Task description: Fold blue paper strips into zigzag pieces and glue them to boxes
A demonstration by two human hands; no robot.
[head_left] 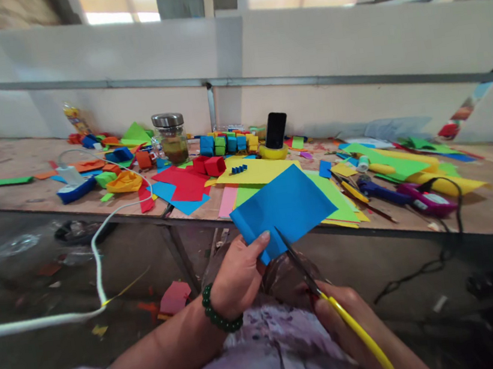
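Observation:
A blue sheet of paper (292, 202) is pinched by its left lower part in my left hand (239, 270), thumb on top. Its left strip looks folded over. Dark-bladed scissors (306, 270) with yellow handles are gripped in my right hand (347, 310). One blade lies over the sheet's lower edge, its tip close to my left thumb; the other blade is hard to make out. Beyond the blue sheet, a yellow sheet (254, 171) lies on the table with a small folded dark blue paper piece (239, 169) on it.
Coloured paper and small folded blocks (227, 144) cover the wooden table (2, 156). A lidded glass jar (172, 140), a propped phone (276, 130), a purple glue gun (430, 196) and a blue-and-white tool (75, 186) stand there. A white cable (97, 258) hangs over the front edge.

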